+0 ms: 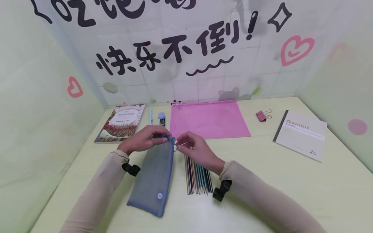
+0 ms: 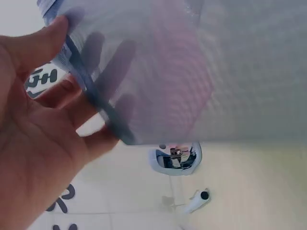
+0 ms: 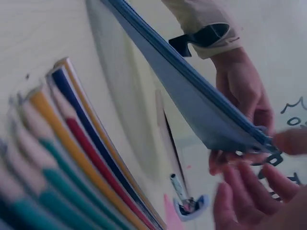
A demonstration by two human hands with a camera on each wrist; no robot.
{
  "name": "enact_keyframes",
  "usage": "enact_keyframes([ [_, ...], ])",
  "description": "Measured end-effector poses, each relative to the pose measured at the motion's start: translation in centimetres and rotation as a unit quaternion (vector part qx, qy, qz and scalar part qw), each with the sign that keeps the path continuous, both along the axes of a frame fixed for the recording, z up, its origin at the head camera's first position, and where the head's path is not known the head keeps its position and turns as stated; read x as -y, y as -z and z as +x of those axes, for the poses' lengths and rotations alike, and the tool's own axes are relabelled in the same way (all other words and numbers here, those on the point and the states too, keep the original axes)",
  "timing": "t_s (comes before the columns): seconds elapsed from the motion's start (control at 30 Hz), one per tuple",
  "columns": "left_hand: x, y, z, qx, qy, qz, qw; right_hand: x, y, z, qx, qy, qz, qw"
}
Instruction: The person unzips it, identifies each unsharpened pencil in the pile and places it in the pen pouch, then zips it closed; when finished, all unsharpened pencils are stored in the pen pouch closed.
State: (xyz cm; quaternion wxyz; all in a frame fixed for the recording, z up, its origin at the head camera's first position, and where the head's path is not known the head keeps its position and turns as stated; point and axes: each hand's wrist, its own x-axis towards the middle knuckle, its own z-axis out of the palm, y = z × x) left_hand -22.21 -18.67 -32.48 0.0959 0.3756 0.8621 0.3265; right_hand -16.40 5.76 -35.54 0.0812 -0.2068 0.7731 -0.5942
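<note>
Two sleeves [image 1: 97, 192] flank one pouch [image 1: 152, 181], left fingers [image 1: 157, 129] gripping it, right fingers [image 1: 188, 136] its corner [image 1: 172, 139].

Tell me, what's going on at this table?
A person's left hand grips the far end of a grey-blue pouch, while the right hand pinches at its corner. A row of pencils lies beside it on the table, outside the pouch. A pink folder lies farther back.

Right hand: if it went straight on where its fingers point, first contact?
The blue-grey pouch, at its zip end, right by the right hand and its fingertips; then probably the left hand, though depth there is unclear.
</note>
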Motion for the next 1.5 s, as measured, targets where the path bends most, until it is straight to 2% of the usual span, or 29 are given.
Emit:
enact_keyframes([
  [0.17, -0.4, 0.8, -0.7, 0.076, -0.015, 0.063, 0.995, 1.4, 0.3, -0.5, 0.055, 0.082, -0.098, 0.99],
  [0.23, -0.5, 1.1, -0.9, 0.108, -0.019, 0.091, 0.9898, 1.6, 0.2, -0.5, 0.065, 0.098, -0.118, 0.986],
  [0.33, -0.8, 1.5, -1.0, 0.131, -0.025, 0.122, 0.9835, 1.8, -0.1, -0.3, 0.068, 0.099, -0.124, 0.985],
  [0.4, -0.9, 1.7, -1.0, 0.132, -0.033, 0.136, 0.9812, 2.0, -0.2, -0.2, 0.074, 0.091, -0.125, 0.985],
  [0.5, -0.8, 1.8, -1.1, 0.114, -0.05, 0.148, 0.981, 2.1, -0.4, 0.0, 0.096, 0.077, -0.121, 0.985],
  [0.63, 0.0, 1.8, -1.3, 0.094, -0.089, 0.164, 0.9779, 2.1, -0.7, 0.6, 0.133, 0.051, -0.104, 0.984],
  [0.77, 1.0, 1.3, -1.5, 0.093, -0.121, 0.181, 0.9714, 1.9, -0.5, 1.6, 0.159, 0.024, -0.077, 0.984],
  [0.93, 1.4, 0.5, -1.7, 0.095, -0.139, 0.191, 0.9671, 0.6, 0.0, 3.5, 0.182, -0.007, -0.063, 0.981],
  [1.17, 1.9, 0.1, -2.1, 0.094, -0.138, 0.224, 0.9602, -1.3, 0.3, 6.5, 0.189, -0.064, -0.064, 0.978],
  [1.37, 2.7, 0.3, -2.3, 0.11, -0.128, 0.273, 0.947, -2.3, 0.6, 9.0, 0.151, -0.1, -0.054, 0.982],
  [1.5, 2.7, 0.4, -2.2, 0.114, -0.121, 0.299, 0.9398, -2.8, 0.6, 9.6, 0.122, -0.118, -0.04, 0.985],
])
